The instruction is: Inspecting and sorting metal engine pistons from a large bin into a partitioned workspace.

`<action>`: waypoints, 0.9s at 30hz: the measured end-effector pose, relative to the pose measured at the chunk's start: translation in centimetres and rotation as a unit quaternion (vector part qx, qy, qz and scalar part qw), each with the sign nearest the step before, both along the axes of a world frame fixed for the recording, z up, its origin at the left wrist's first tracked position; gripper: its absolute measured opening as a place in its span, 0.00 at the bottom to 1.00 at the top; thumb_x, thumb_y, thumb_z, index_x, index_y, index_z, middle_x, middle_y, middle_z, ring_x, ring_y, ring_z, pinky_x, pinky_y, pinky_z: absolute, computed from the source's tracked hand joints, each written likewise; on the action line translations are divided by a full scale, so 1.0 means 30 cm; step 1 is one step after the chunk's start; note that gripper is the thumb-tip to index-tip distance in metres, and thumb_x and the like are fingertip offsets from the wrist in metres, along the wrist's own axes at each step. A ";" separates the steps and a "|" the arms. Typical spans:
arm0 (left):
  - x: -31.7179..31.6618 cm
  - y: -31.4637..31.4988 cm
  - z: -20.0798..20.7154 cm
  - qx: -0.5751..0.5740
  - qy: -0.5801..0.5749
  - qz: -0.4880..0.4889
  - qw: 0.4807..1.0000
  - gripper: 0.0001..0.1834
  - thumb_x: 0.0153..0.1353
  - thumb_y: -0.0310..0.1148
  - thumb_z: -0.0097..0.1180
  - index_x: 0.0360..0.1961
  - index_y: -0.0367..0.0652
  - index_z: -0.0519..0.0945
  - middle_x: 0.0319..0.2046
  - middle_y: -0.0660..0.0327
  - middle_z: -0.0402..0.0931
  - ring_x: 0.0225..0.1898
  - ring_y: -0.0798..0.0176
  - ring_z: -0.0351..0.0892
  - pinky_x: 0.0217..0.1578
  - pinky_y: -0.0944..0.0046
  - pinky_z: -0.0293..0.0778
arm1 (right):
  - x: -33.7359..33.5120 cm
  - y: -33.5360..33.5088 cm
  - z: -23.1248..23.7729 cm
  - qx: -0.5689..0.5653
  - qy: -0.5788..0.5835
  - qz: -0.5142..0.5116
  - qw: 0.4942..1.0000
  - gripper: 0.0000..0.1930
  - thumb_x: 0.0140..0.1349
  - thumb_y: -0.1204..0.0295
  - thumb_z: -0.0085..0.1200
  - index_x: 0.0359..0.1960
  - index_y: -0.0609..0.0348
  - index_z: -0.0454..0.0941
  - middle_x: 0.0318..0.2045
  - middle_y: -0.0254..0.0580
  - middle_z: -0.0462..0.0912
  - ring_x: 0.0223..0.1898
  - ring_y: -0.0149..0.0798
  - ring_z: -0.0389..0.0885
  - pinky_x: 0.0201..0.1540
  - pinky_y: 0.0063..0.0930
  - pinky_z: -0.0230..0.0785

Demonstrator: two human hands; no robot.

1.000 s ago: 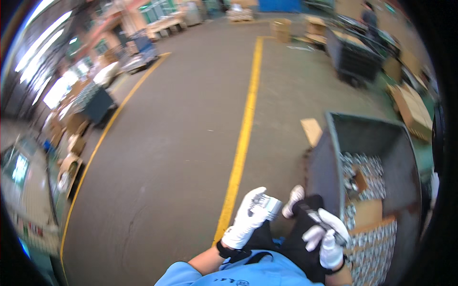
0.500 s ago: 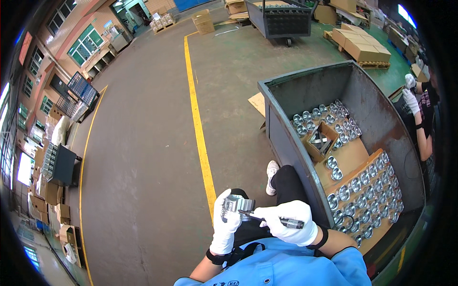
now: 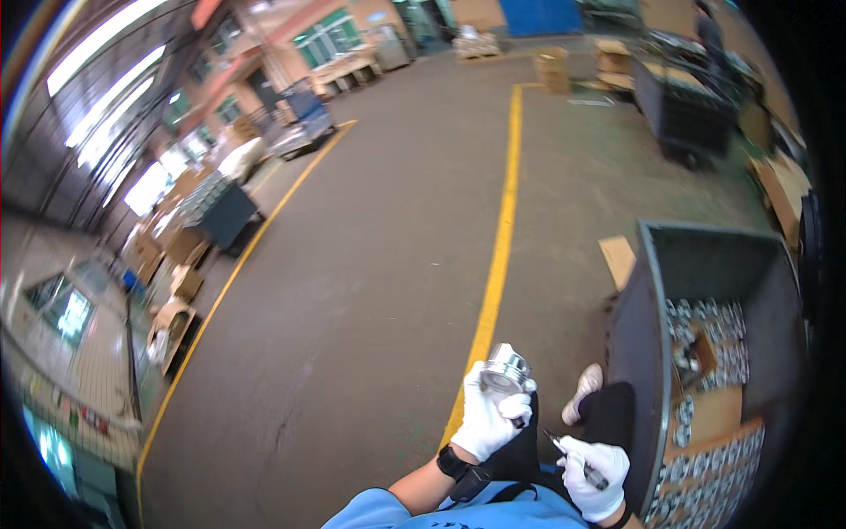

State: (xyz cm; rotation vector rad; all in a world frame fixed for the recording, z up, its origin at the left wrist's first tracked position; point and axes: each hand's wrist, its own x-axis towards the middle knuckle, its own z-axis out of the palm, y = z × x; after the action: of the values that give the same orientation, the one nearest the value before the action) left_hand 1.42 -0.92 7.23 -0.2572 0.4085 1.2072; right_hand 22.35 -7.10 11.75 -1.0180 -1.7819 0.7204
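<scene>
My gloved left hand (image 3: 480,421) is closed around a shiny metal piston (image 3: 505,370), holding it up with its round end tilted toward me. In my gloved right hand (image 3: 608,460) is a black pen-shaped tool (image 3: 596,478), its thin tip pointing up and left. That tip stands apart from the piston, lower and to its right. Beside my right leg is a grey metal bin (image 3: 627,353) with rows of similar pistons (image 3: 714,472) on cardboard layers. A small open carton (image 3: 705,353) sits among them; its contents are blurred.
A yellow floor line (image 3: 507,220) runs ahead of me. Another dark wheeled bin (image 3: 683,110) stands at the far right, near a person (image 3: 708,35). A loaded cart (image 3: 225,212) and cartons (image 3: 187,282) line the left side. A cardboard piece (image 3: 619,260) lies by the near bin.
My view has swung left and up. The piston has been raised and turned so its round end shows. My right hand has drawn the tool away from it, down and right.
</scene>
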 end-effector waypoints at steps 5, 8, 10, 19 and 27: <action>-0.057 -0.042 -0.031 0.020 -0.048 0.055 0.997 0.32 0.63 0.62 0.46 0.49 0.43 0.71 0.35 0.52 0.73 0.17 0.68 0.60 0.19 0.68 0.61 | -0.036 -0.014 0.045 -0.106 -0.008 0.075 0.992 0.10 0.63 0.78 0.53 0.44 0.61 0.85 0.30 0.42 0.87 0.31 0.36 0.85 0.36 0.25 0.74; -0.058 -0.044 -0.030 0.006 -0.054 0.071 0.996 0.31 0.63 0.62 0.46 0.49 0.43 0.71 0.35 0.52 0.73 0.17 0.67 0.60 0.19 0.68 0.61 | -0.053 0.008 0.051 -0.107 -0.012 0.092 0.990 0.11 0.63 0.78 0.53 0.44 0.61 0.85 0.30 0.42 0.87 0.31 0.35 0.85 0.36 0.24 0.74; -0.052 -0.032 -0.027 -0.006 -0.051 0.070 0.996 0.32 0.63 0.63 0.46 0.49 0.43 0.71 0.36 0.52 0.73 0.17 0.67 0.60 0.19 0.68 0.61 | -0.058 0.016 0.048 -0.108 -0.018 0.093 0.990 0.11 0.63 0.79 0.53 0.44 0.62 0.85 0.30 0.42 0.87 0.31 0.35 0.84 0.36 0.24 0.74; -0.036 -0.020 -0.033 0.003 -0.067 0.067 0.995 0.33 0.63 0.64 0.45 0.49 0.42 0.71 0.35 0.53 0.73 0.17 0.69 0.61 0.19 0.68 0.61 | -0.041 -0.002 0.027 -0.125 -0.015 0.060 0.990 0.10 0.64 0.78 0.53 0.43 0.67 0.83 0.33 0.43 0.87 0.32 0.35 0.85 0.36 0.24 0.75; -0.020 -0.034 0.014 -0.016 -0.037 0.076 0.996 0.32 0.62 0.63 0.44 0.47 0.42 0.72 0.34 0.54 0.72 0.16 0.70 0.59 0.19 0.70 0.60 | -0.078 -0.028 -0.004 -0.047 0.048 0.013 0.998 0.10 0.57 0.80 0.51 0.37 0.66 0.83 0.17 0.39 0.82 0.16 0.32 0.81 0.21 0.23 0.73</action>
State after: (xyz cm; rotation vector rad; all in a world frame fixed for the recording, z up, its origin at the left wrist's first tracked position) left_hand 0.82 -1.94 7.64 -0.3656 0.3485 1.3368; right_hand 20.01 -7.95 11.62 -1.0061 -1.6941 0.8620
